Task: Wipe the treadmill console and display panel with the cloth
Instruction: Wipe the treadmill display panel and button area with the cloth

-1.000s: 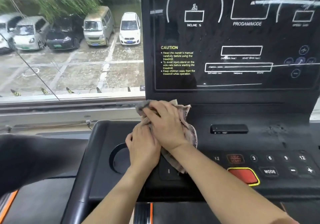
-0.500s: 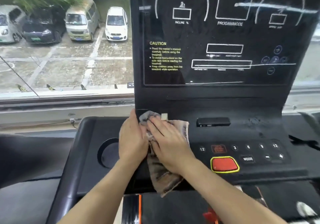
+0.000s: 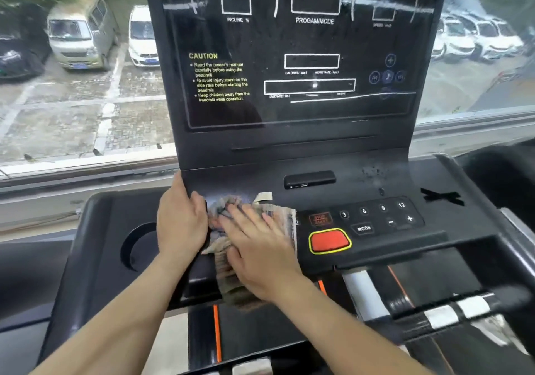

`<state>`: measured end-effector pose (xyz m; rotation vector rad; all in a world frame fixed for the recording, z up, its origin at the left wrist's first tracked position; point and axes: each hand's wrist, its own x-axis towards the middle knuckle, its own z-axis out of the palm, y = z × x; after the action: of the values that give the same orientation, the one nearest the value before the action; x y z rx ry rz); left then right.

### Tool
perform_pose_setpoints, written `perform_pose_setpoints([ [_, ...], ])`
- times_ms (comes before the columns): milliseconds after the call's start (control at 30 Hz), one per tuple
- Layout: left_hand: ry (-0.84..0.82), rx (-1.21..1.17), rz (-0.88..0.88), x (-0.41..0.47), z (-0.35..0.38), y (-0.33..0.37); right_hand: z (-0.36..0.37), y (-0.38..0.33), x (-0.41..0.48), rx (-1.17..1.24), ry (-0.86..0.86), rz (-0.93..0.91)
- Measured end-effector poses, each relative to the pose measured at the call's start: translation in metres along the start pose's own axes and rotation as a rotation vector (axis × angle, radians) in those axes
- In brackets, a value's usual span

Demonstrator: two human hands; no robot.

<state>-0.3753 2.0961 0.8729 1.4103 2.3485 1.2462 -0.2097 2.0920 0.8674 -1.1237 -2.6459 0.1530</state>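
- On the left part of the treadmill console (image 3: 376,185), we are pressing our right hand (image 3: 260,248) flat on the cloth (image 3: 278,211), with the fingers straight, slightly spread and pointing up and to the left.
- We are laying our left hand (image 3: 181,224) flat on the console just left of the cloth, fingers straight and close together and gripping nothing; its thumb side is touching the cloth's edge.
- Our left fingertips are reaching the foot of the display panel (image 3: 304,41).
- Both bare forearms are coming in from the bottom edge and converging on the cloth.
- We are seeing one cloth, a crumpled brownish rag, lying between the round cup holder (image 3: 139,247) and the red button (image 3: 328,241), with its lower end hanging over the console's front edge.
- We are counting two hands, one red button, one MODE key (image 3: 364,228) and four number keys (image 3: 364,211) marked 3, 6, 9 and 12.
- We are looking at a dark, upright display panel behind the hands.
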Motion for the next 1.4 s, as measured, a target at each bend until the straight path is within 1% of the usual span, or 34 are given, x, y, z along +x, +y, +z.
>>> perform_pose_setpoints([
  [33, -0.003, -0.003, -0.008, -0.001, -0.001, 0.001, -0.004, 0.017, -0.009, -0.007, 0.012, 0.007],
  [67, -0.010, -0.002, -0.018, -0.002, -0.003, 0.002, -0.009, 0.039, -0.020, -0.029, 0.018, 0.055],
  [200, -0.027, 0.042, -0.086, -0.004, -0.006, 0.011, -0.037, 0.135, -0.047, -0.099, -0.027, 0.451],
  [267, -0.050, 0.070, -0.147, -0.006, -0.005, 0.019, -0.044, 0.138, -0.038, -0.118, -0.026, 0.580],
  [300, -0.067, 0.086, -0.173, -0.010, -0.003, 0.021, -0.041, 0.126, -0.031, -0.140, -0.029, 0.589],
  [333, -0.080, 0.130, -0.183, -0.014, 0.000, 0.022, -0.037, 0.107, -0.024, -0.149, -0.037, 0.541],
  [367, -0.090, 0.215, -0.173, -0.021, 0.005, 0.022, -0.031, 0.084, -0.018, -0.128, -0.051, 0.448],
  [433, -0.100, 0.412, -0.111, -0.038, 0.017, 0.025, -0.020, 0.046, -0.013, -0.052, -0.113, 0.214],
  [467, -0.102, 0.468, -0.066, -0.047, 0.024, 0.029, -0.020, 0.037, -0.013, -0.019, -0.171, 0.117],
  [500, -0.100, 0.490, -0.005, -0.054, 0.029, 0.035, -0.022, 0.039, -0.013, 0.008, -0.216, 0.056],
  [567, -0.125, 0.490, 0.153, -0.067, 0.040, 0.053, -0.030, 0.070, -0.019, 0.028, -0.217, 0.000],
  [600, -0.161, 0.472, 0.220, -0.073, 0.048, 0.066, -0.033, 0.093, -0.025, 0.024, -0.186, 0.019],
  [700, -0.268, 0.446, 0.372, -0.095, 0.080, 0.106, -0.049, 0.172, -0.047, -0.029, -0.068, 0.222],
  [733, -0.301, 0.450, 0.401, -0.102, 0.092, 0.119, -0.055, 0.196, -0.053, -0.039, -0.058, 0.270],
  [767, -0.320, 0.455, 0.408, -0.108, 0.103, 0.130, -0.062, 0.219, -0.055, -0.050, -0.068, 0.301],
  [833, -0.307, 0.471, 0.392, -0.112, 0.118, 0.144, -0.069, 0.257, -0.050, -0.085, -0.074, 0.351],
  [933, -0.307, 0.511, 0.375, -0.109, 0.133, 0.153, -0.070, 0.285, -0.029, -0.128, -0.016, 0.472],
  [967, -0.308, 0.528, 0.377, -0.108, 0.136, 0.154, -0.070, 0.284, -0.030, -0.120, -0.018, 0.476],
  [1000, -0.310, 0.545, 0.374, -0.109, 0.138, 0.154, -0.068, 0.279, -0.036, -0.107, -0.032, 0.435],
  [1067, -0.322, 0.580, 0.366, -0.110, 0.139, 0.156, -0.067, 0.261, -0.063, -0.083, -0.079, 0.280],
  [1133, -0.317, 0.599, 0.353, -0.111, 0.138, 0.157, -0.074, 0.246, -0.096, -0.050, -0.079, 0.140],
  [1233, -0.314, 0.627, 0.347, -0.112, 0.139, 0.158, -0.081, 0.270, -0.082, -0.021, -0.137, 0.004],
  [1267, -0.317, 0.635, 0.344, -0.112, 0.139, 0.158, -0.081, 0.280, -0.067, -0.017, -0.149, 0.007],
  [1300, -0.313, 0.637, 0.342, -0.113, 0.140, 0.158, -0.081, 0.289, -0.047, -0.023, -0.121, 0.037],
  [1367, -0.307, 0.634, 0.342, -0.114, 0.139, 0.158, -0.083, 0.298, -0.018, -0.043, -0.032, 0.142],
  [1400, -0.310, 0.632, 0.339, -0.114, 0.139, 0.158, -0.081, 0.296, -0.011, -0.040, -0.018, 0.188],
])
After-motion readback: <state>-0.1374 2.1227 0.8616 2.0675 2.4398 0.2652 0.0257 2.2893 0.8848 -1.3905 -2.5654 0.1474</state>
